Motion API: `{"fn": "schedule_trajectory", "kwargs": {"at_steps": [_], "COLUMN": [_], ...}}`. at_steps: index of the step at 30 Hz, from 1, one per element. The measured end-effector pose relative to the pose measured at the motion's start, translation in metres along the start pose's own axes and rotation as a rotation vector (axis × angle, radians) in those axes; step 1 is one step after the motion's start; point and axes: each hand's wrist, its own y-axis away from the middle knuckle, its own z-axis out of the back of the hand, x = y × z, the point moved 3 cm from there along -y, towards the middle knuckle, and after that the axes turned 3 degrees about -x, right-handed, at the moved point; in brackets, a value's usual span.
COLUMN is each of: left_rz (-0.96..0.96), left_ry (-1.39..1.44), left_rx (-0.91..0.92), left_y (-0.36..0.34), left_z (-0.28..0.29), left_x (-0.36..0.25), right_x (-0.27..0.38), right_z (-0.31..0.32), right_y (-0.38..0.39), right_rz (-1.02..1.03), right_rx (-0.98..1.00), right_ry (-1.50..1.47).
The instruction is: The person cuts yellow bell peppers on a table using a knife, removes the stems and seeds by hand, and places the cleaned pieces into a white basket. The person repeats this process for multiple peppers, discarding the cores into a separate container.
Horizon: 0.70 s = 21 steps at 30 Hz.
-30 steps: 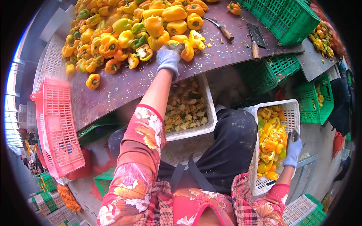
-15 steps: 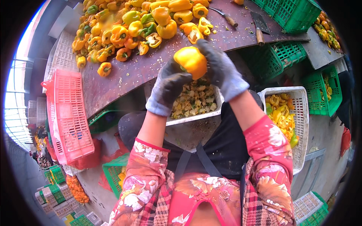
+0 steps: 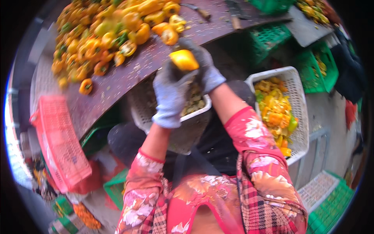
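A yellow bell pepper (image 3: 184,60) is gripped between my left hand (image 3: 168,91) and my right hand (image 3: 207,71), both closed on it in pale blue gloves with dark palms. It is held near the front edge of the dark board (image 3: 117,80), above a white crate (image 3: 200,107) of small scraps. A pile of yellow, orange and green peppers (image 3: 89,46) covers the board's left part, with halved pieces (image 3: 169,37) near my hands. To my right stands a white crate (image 3: 300,117) holding opened pepper pieces (image 3: 274,107). The picture is blurred by motion.
A knife (image 3: 200,11) and a cleaver (image 3: 235,21) lie on the board. A pink crate (image 3: 62,144) stands at left, green crates (image 3: 269,41) sit under and around the board, more peppers (image 3: 313,11) lie at back right. My bent legs (image 3: 120,138) are under me.
My left hand went from the pile to a pepper, and my right hand left the right crate to grip it too. Since then the pepper has been turned, and the view has shifted.
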Motion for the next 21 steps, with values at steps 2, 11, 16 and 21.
{"fn": "schedule_trajectory", "kwargs": {"at_steps": [2, 11, 16, 21], "left_rz": [0.169, 0.229, 0.284, 0.223], "left_ry": [0.156, 0.192, 0.281, 0.221], "left_rx": [0.053, 0.314, 0.264, 0.175], "left_y": [0.001, 0.0, 0.0, 0.005], "left_z": [0.004, 0.002, 0.012, 0.005], "left_x": [0.0, 0.004, -0.005, 0.004], "right_x": [0.006, 0.006, 0.011, 0.011], "right_z": [-0.005, 0.003, -0.004, -0.007], "right_y": [0.002, 0.011, 0.005, 0.015], "right_rz": [0.105, 0.006, 0.166, -0.11], "right_rx": [-0.039, 0.187, 0.331, 0.251], "right_ry": [0.066, 0.15, 0.319, 0.067]}}
